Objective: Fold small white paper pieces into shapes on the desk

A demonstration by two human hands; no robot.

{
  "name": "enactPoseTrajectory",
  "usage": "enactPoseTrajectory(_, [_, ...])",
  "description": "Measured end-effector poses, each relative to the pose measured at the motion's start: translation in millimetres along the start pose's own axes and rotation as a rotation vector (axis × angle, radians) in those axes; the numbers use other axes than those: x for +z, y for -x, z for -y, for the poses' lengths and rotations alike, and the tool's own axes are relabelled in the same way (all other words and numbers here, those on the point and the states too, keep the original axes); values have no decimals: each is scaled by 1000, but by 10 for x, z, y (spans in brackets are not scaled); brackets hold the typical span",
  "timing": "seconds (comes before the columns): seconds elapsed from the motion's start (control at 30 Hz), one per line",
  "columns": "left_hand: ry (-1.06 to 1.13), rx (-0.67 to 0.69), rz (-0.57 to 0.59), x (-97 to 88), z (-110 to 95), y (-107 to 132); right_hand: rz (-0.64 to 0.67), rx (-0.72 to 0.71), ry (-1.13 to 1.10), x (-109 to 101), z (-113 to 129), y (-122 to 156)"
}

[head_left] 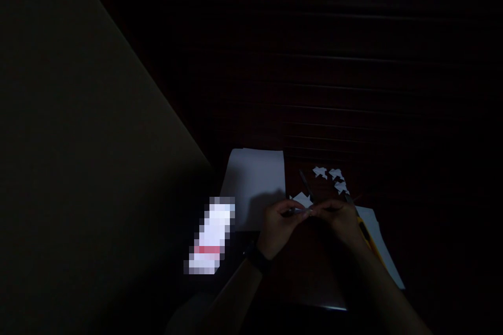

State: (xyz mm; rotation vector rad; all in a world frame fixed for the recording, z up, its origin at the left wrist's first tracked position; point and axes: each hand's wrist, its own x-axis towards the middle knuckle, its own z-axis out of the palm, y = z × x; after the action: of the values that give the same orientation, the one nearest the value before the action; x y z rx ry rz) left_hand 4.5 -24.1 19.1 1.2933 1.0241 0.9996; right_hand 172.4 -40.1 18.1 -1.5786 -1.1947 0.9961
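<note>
The scene is very dark. My left hand point(280, 226) and my right hand point(341, 220) meet over a dark table, fingers pinched together on a small white folded paper piece point(302, 202). A dark band sits on my left wrist. Three small folded white paper shapes point(330, 177) lie just beyond my hands. A pen or thin tool point(305, 184) lies near them.
A white paper sheet point(255, 180) lies left of my hands, another sheet point(381, 246) under my right forearm with a yellow-handled tool point(365, 235) on it. A blurred white and red object point(212, 238) rests at the left. A large pale surface point(70, 157) fills the left side.
</note>
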Motion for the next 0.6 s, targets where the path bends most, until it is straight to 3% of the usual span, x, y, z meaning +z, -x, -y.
enactPoseTrajectory(0.37, [36,5,-84,-5,69,-11,58,13,-277,79,49,24])
enactPoseTrajectory(0.6, [88,-17,-85,28,70,-5,-13,74,-282,108,23,25])
